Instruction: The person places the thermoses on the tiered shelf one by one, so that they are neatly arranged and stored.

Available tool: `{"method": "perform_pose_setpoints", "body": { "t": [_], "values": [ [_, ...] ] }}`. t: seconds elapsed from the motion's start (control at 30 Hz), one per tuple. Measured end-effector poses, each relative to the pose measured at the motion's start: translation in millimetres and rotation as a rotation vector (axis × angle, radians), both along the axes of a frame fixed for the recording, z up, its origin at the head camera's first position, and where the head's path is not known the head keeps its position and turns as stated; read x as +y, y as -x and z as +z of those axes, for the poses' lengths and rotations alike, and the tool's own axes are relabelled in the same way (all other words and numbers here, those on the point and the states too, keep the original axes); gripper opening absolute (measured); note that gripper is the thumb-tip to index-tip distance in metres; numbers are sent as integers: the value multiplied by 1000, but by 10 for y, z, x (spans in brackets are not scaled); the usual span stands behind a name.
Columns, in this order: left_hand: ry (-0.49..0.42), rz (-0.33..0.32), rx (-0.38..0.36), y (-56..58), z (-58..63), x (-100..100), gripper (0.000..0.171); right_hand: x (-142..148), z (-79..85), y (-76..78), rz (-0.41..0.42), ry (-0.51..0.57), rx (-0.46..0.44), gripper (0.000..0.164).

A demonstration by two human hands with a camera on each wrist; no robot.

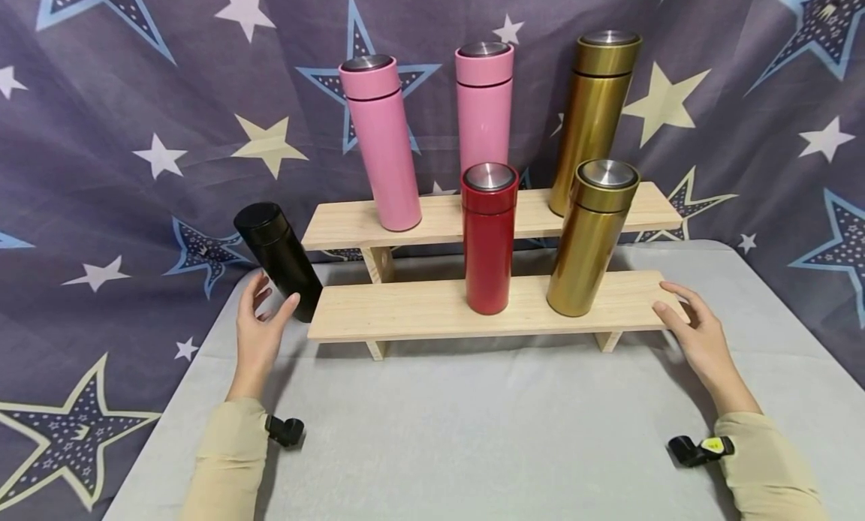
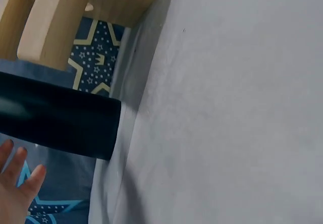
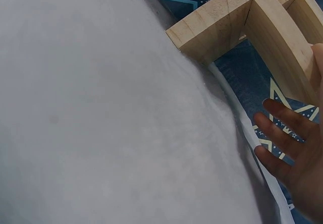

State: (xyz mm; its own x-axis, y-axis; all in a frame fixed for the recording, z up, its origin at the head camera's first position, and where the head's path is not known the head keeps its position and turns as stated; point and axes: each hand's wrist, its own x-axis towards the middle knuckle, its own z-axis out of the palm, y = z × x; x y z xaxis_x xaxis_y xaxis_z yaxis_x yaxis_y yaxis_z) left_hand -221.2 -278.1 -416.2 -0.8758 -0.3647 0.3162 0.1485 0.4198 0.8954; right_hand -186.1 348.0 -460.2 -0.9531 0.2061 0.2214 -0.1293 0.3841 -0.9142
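Note:
A black thermos bottle (image 1: 280,262) stands on the table just left of the lower shelf. Close to it is my left hand (image 1: 260,337), fingers spread and loosely bent; in the left wrist view a gap shows between the fingertips and the black bottle (image 2: 55,118). My right hand (image 1: 703,344) is at the right end of the lower wooden shelf (image 1: 405,311), thumb and fingers apart around its corner. The right wrist view shows three of its fingers (image 3: 282,143) extended below the wood. On this shelf stand a red thermos (image 1: 488,243) and a shorter gold thermos (image 1: 591,243).
Behind, the upper wooden shelf (image 1: 439,219) bears two pink thermoses, left (image 1: 385,153) and middle (image 1: 484,115), plus a tall gold thermos (image 1: 595,123) at right. A grey cloth (image 1: 473,431) covers the table. A star-patterned curtain (image 1: 203,70) hangs behind.

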Motion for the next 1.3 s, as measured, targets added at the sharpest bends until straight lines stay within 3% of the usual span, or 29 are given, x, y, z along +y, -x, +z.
{"method": "perform_pose_setpoints", "body": {
  "t": [0.27,0.47,0.87,1.3],
  "values": [
    [32,-38,-29,142,-34,-48,87,-10,7,2,6,12,10,47],
    [62,-27,-24,226,-13,-33,90,3,11,0,7,10,7,47],
    [10,-6,38,450,-24,-52,91,45,-28,-3,0,26,9,47],
    [0,23,60,482,-101,-88,84,0,-15,3,21,13,18,46]
  ]
}}
